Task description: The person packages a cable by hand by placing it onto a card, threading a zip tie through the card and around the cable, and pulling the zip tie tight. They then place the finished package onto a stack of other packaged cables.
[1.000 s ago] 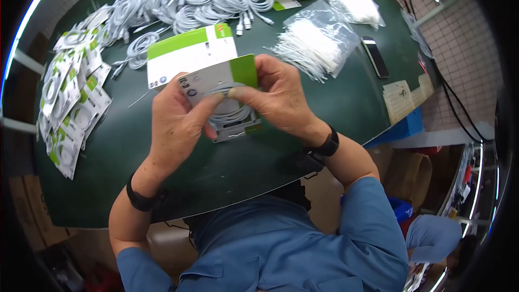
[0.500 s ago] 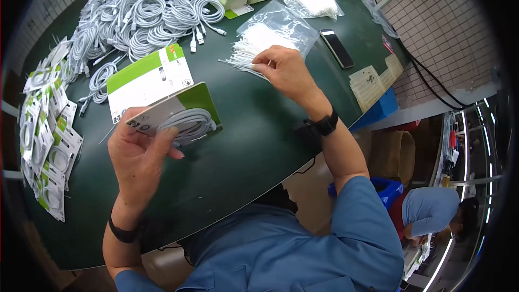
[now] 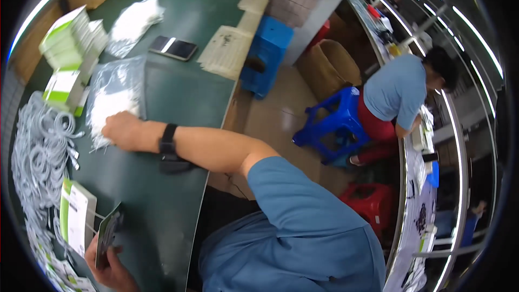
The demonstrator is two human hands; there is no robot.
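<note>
My left hand (image 3: pixel 112 268) is closed on a green-and-white packaging card (image 3: pixel 109 231), which is turned nearly edge-on. The coiled cable seen on that card earlier is hardly visible now. Right beside it stands a stack of white-and-green cards (image 3: pixel 79 212). Farther off, my right hand (image 3: pixel 125 131) rests at the thin white plastic ties (image 3: pixel 111 109) spilling from a clear bag (image 3: pixel 127 78). Its fingers are curled together; whatever is between the fingertips is hidden.
Grey coiled cables (image 3: pixel 38 151) heap along the left, with carded cables (image 3: pixel 57 270) nearer me. Beyond are card stacks (image 3: pixel 67 38), another bag of ties (image 3: pixel 135 19) and a phone (image 3: pixel 173 48). Right of the table stand a blue stool (image 3: pixel 338 116) and a seated person (image 3: pixel 392 89).
The view has swung to the right, bringing the stools and seated person further in. My left hand still holds the card, now seen edge-on; my right hand stays at the ties.
</note>
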